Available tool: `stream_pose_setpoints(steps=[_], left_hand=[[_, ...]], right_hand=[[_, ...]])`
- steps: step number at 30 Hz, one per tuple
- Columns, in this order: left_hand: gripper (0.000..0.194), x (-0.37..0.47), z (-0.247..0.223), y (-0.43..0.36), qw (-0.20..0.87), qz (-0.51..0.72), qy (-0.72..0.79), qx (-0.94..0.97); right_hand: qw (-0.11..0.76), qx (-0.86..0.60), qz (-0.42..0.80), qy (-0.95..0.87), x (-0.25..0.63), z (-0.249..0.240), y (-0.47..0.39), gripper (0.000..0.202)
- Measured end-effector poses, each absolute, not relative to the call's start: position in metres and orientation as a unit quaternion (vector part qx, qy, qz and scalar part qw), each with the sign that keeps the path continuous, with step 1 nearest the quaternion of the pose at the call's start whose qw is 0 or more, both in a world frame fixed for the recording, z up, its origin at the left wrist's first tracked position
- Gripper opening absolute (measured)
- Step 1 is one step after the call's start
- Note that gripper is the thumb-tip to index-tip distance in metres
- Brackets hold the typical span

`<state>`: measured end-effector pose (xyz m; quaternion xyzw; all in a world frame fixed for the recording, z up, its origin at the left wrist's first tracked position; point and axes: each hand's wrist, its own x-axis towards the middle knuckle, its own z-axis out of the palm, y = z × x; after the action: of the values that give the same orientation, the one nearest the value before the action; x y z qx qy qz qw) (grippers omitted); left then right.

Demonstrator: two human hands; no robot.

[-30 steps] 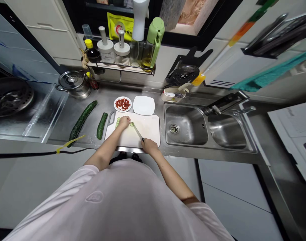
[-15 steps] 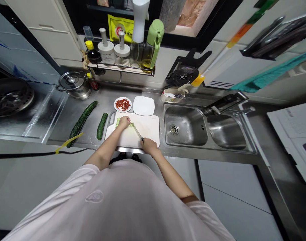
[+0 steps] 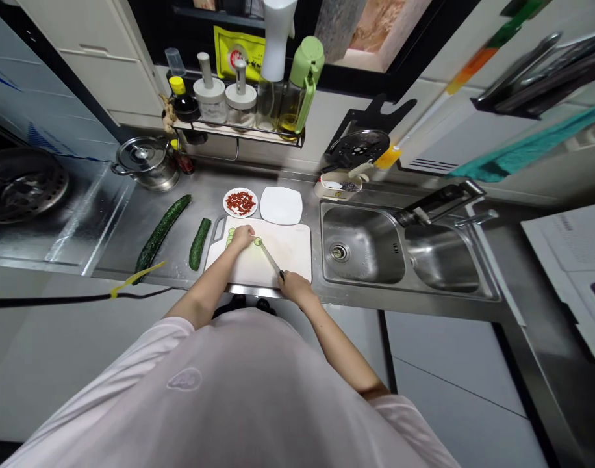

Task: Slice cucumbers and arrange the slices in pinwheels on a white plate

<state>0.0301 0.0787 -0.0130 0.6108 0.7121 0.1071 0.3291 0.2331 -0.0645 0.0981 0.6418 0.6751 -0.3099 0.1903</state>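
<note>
My right hand [image 3: 296, 286] is closed on the dark handle of a knife [image 3: 271, 258], whose blade points up and left over the white cutting board [image 3: 292, 250]. A round green slice [image 3: 257, 241] lies at the blade's tip. Just left of it is my left hand [image 3: 243, 236], fingers bent together; what they hold, if anything, is too small to tell. Several pale green slices [image 3: 230, 235] lie partly hidden beside that hand. Left of the board rests a short cucumber piece [image 3: 199, 244], and further left a long cucumber [image 3: 162, 234].
Behind the board stand a plate of red pieces [image 3: 240, 203] and a white square plate [image 3: 280, 205]. A double sink [image 3: 363, 244] is on the right. A lidded pot [image 3: 146, 162] stands back left, near a shelf of jars and bottles [image 3: 239, 130].
My right hand has shifted slightly right and down with the knife. The camera view has moved a little; my left hand stays beside the slices.
</note>
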Motion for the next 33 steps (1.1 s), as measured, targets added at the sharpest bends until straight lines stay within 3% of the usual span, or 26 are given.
stream_pose_setpoints(steps=[33], left_hand=[[0.015, 0.030, -0.015, 0.079, 0.330, 0.104, 0.716, 0.606]], right_hand=[[0.181, 0.640, -0.311, 0.679, 0.226, 0.094, -0.057, 0.039]])
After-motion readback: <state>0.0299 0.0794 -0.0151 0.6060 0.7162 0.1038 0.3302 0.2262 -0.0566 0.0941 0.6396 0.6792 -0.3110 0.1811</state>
